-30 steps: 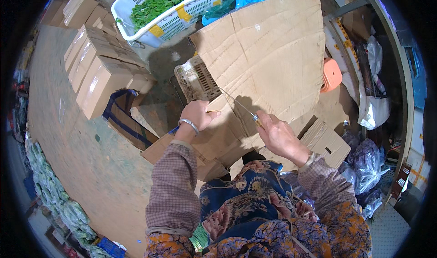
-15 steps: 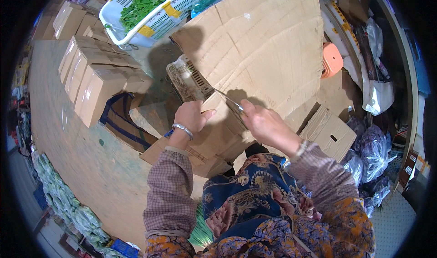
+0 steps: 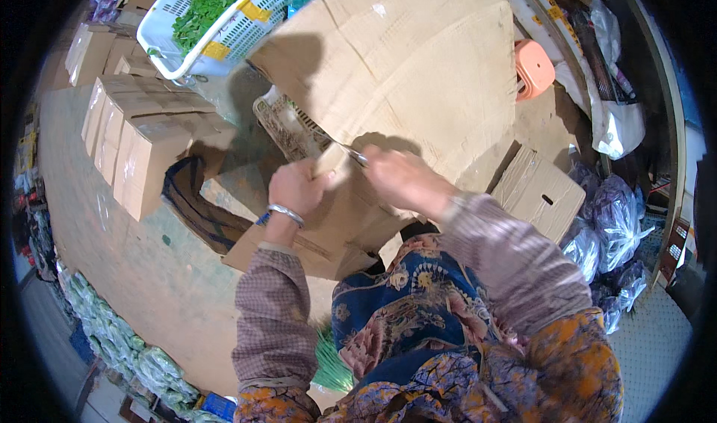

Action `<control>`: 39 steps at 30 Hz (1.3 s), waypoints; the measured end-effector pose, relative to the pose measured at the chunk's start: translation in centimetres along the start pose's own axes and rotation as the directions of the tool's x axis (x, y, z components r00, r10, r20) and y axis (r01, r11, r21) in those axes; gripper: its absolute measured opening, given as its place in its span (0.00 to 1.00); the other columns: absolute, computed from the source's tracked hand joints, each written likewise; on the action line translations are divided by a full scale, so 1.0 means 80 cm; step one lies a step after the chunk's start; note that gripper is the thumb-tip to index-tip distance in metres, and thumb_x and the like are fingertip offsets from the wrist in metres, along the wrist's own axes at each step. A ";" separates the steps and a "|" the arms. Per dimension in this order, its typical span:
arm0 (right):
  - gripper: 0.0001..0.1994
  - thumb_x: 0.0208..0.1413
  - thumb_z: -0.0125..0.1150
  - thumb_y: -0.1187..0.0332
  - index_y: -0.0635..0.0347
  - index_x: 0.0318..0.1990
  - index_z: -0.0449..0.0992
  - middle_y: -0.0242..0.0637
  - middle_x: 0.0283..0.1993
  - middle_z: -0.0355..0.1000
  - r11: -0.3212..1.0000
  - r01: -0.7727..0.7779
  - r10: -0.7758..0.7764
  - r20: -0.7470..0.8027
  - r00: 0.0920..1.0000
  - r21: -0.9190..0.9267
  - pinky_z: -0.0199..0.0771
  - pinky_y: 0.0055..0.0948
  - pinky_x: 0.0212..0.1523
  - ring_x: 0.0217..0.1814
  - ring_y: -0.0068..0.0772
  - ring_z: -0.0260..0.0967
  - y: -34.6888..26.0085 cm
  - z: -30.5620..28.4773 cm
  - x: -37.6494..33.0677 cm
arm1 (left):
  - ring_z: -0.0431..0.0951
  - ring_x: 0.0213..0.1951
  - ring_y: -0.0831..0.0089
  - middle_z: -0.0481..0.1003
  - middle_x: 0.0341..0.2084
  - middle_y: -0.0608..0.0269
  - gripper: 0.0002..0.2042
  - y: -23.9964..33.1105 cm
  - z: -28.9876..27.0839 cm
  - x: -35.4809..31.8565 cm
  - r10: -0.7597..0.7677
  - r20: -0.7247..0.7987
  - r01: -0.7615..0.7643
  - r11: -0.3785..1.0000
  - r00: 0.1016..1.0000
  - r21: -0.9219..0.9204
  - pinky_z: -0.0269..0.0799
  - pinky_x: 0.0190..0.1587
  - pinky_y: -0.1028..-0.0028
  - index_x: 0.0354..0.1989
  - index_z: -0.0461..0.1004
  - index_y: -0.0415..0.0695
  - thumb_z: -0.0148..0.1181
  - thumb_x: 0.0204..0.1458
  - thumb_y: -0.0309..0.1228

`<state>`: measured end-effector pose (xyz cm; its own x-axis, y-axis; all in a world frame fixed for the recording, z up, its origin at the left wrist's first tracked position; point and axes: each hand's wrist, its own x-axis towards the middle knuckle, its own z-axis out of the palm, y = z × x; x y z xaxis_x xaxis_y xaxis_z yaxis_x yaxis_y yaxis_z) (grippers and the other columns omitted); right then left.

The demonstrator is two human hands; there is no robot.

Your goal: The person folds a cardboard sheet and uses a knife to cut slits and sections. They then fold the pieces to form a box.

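A large brown cardboard sheet (image 3: 418,64) stretches out in front of me, its near part folded down. My left hand (image 3: 297,191) is closed on the sheet's edge, thumb on top. In my right hand (image 3: 403,180) is a knife (image 3: 354,153), its blade against the cardboard beside the left hand. Part of the blade is hidden by the cardboard, and my fingers cover the handle. Beneath the sheet, a dirty pale plastic crate (image 3: 285,128) shows partly.
A white basket of leafy greens (image 3: 196,53) stands at the far left, above cardboard boxes (image 3: 142,143). An open carton (image 3: 205,214) lies left of my hand. To the right are an orange stool (image 3: 534,70), a slotted carton (image 3: 539,191) and bagged purple produce (image 3: 616,221).
My right hand has moved left with the knife, closer to my left hand, and less of the blade shows. The left hand keeps its grip. The whole view has shifted slightly.
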<state>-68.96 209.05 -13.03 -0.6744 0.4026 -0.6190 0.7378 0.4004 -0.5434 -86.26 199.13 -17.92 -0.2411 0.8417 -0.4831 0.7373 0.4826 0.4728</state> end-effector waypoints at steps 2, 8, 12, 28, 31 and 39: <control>0.08 0.53 0.41 0.74 0.71 0.36 0.63 0.51 0.25 0.70 1.000 -0.018 0.017 0.024 1.000 0.009 0.71 0.39 0.30 0.28 0.49 0.71 0.017 0.011 -0.037 | 0.73 0.27 0.54 0.72 0.19 0.50 0.13 0.007 -0.010 -0.008 0.011 -0.041 -0.013 0.999 0.999 -0.032 0.68 0.29 0.60 0.25 0.74 0.43 0.57 0.40 0.41; 0.08 0.53 0.41 0.69 0.66 0.34 0.62 0.53 0.27 0.70 1.000 -0.013 0.015 -0.126 0.992 0.022 0.69 0.43 0.31 0.31 0.52 0.70 0.049 0.063 0.003 | 0.73 0.26 0.53 0.72 0.19 0.50 0.13 0.018 0.001 -0.007 0.131 -0.062 -0.129 0.991 0.989 0.034 0.68 0.29 0.61 0.24 0.74 0.43 0.57 0.39 0.41; 0.08 0.53 0.40 0.70 0.67 0.35 0.62 0.54 0.31 0.69 0.984 -0.162 0.154 0.111 0.982 0.068 0.68 0.43 0.34 0.34 0.52 0.69 0.036 0.045 -0.059 | 0.72 0.25 0.52 0.71 0.19 0.49 0.13 0.015 -0.016 -0.017 0.012 -0.050 -0.015 0.999 0.999 -0.043 0.67 0.28 0.60 0.22 0.73 0.42 0.57 0.39 0.41; 0.07 0.53 0.43 0.71 0.68 0.35 0.61 0.53 0.27 0.69 0.986 -0.127 0.136 -0.077 0.988 0.108 0.70 0.39 0.27 0.27 0.47 0.70 0.065 0.064 0.001 | 0.71 0.23 0.55 0.69 0.17 0.52 0.08 0.064 -0.037 -0.025 0.339 -0.219 -0.328 0.941 0.915 0.088 0.65 0.25 0.63 0.20 0.71 0.44 0.58 0.38 0.35; 0.07 0.53 0.43 0.72 0.67 0.35 0.61 0.51 0.26 0.69 0.999 -0.003 -0.005 -0.244 0.970 -0.034 0.71 0.37 0.28 0.27 0.45 0.70 0.044 0.041 -0.003 | 0.73 0.22 0.58 0.71 0.20 0.50 0.11 0.052 -0.098 -0.014 0.286 -0.310 -0.333 0.937 0.907 -0.109 0.67 0.26 0.70 0.28 0.73 0.38 0.62 0.40 0.34; 0.10 0.51 0.42 0.76 0.71 0.41 0.63 0.45 0.28 0.69 0.970 -0.013 -0.007 -0.082 0.997 -0.244 0.73 0.30 0.30 0.28 0.37 0.69 0.053 -0.055 0.057 | 0.73 0.23 0.74 0.74 0.20 0.55 0.13 0.029 -0.101 0.072 0.115 -0.297 -0.189 0.953 0.948 -0.236 0.67 0.28 0.75 0.30 0.73 0.36 0.60 0.42 0.35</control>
<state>-69.01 216.18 -15.65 -0.6796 0.4660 -0.5665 0.7173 0.5837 -0.3804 -91.05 207.05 -13.70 -0.3315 0.9252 -0.1848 0.5997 0.3579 0.7157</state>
